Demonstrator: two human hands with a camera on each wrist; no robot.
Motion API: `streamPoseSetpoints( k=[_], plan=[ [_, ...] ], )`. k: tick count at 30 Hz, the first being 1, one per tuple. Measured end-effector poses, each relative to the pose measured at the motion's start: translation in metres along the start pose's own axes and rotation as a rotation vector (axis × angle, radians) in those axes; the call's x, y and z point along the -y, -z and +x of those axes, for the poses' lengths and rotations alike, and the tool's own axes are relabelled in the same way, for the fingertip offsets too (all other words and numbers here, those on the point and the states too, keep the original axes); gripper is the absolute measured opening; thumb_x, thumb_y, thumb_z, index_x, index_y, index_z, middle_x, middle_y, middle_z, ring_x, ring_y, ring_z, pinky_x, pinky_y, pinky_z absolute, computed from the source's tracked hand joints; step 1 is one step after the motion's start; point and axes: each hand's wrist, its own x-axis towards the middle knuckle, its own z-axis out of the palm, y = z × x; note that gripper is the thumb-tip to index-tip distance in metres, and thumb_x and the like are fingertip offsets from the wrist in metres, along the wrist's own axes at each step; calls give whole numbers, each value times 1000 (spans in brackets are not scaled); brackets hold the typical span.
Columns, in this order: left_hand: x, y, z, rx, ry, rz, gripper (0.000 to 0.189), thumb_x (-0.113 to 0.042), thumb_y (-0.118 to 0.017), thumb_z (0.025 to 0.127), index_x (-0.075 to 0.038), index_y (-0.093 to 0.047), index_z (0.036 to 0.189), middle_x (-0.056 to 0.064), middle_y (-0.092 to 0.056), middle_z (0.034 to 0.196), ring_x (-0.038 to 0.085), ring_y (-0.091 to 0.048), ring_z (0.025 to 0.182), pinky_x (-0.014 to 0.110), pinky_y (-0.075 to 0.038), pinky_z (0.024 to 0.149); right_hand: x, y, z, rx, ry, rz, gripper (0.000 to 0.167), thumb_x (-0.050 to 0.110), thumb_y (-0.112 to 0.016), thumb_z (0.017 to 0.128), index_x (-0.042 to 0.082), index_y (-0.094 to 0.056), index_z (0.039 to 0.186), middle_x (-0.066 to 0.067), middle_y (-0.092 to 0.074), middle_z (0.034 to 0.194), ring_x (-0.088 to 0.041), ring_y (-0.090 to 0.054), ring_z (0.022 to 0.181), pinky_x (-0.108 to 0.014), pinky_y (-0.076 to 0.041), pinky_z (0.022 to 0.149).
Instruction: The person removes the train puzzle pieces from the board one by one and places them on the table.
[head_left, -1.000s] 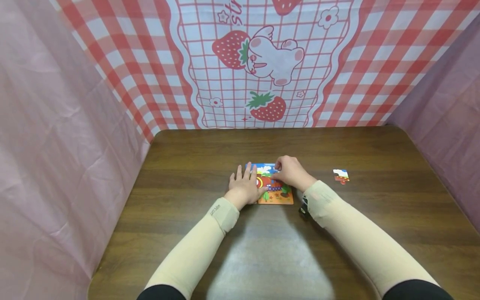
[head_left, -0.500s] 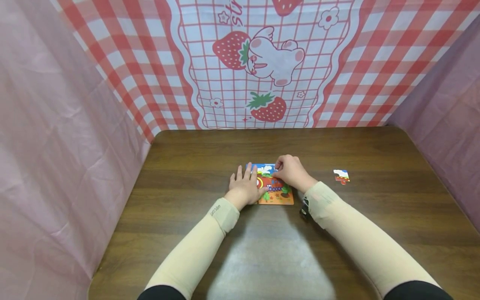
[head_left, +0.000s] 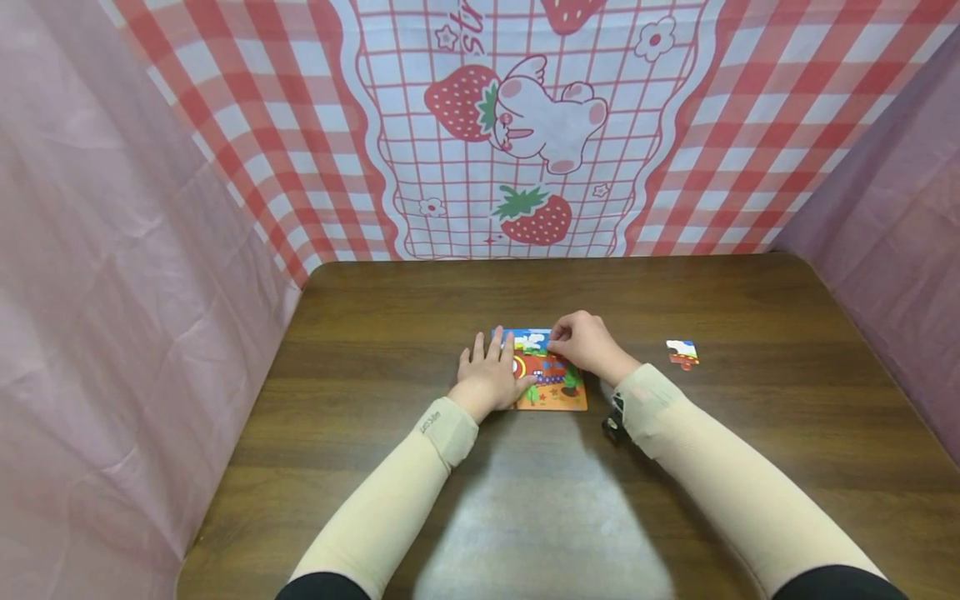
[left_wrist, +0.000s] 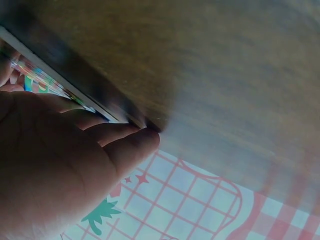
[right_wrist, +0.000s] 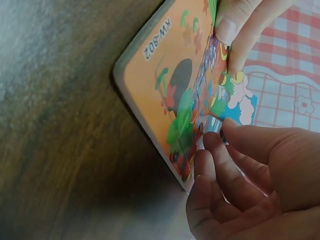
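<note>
A small jigsaw puzzle board, orange along its near side and blue sky at the back, lies mid-table. My left hand rests flat over its left part, fingers spread; in the left wrist view, the left hand's fingers reach along the board's edge. Over the upper right part of the board, my right hand has thumb and forefinger together, pinching a puzzle piece with clouds, blue sky and green. Its other fingers curl in below. Part of the picture is hidden under both hands.
Off to the right lies another loose puzzle piece with white, blue and red on it. The wooden table meets a checked strawberry cloth at the back. Pink curtains hang at both sides.
My right hand has shifted very slightly, its fingertips lifting a little off the red middle toward the cloud area. The left hand stays where it was.
</note>
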Motion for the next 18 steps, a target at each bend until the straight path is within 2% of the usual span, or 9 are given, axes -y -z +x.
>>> streamPoseSetpoints(
  k=[18],
  plan=[
    [0, 0, 0, 0, -3, 16, 89, -71, -30, 100, -16, -4, 165, 5, 4, 170, 36, -1, 153, 54, -14, 119, 1, 1, 1, 20, -2, -34, 13, 12, -78, 90, 6, -73, 80, -2, -67, 74, -20, -61, 72, -36, -51, 68]
  ],
)
